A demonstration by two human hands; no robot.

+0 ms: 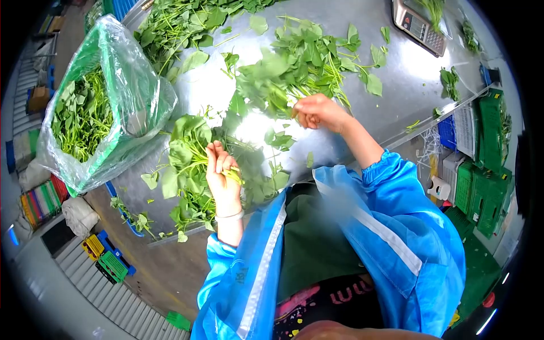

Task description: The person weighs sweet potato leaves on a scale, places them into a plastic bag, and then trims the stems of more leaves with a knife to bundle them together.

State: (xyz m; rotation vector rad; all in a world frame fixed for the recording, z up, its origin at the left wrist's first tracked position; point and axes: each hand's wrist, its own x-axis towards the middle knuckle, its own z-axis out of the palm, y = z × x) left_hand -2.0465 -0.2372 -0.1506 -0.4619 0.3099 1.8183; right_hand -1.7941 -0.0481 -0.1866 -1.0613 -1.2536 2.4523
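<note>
My left hand (224,175) is closed around the stems of a bunch of leafy greens (190,150), whose leaves spread to its left above the near part of the metal table. My right hand (320,113) has its fingers curled in a pinch at the near side of a loose pile of leafy greens (309,56). Blurred stems (277,96) meet its fingertips, and these appear to be held. A clear plastic bag inside a green crate (107,102) stands to the left, filled with bundled greens (85,116).
On the metal table (374,119), a digital scale (419,25) bears greens at the back right. Another heap of greens (175,34) lies at the back left, with a small bunch (449,82) at the right. Green crates (481,187) are stacked beyond the right edge.
</note>
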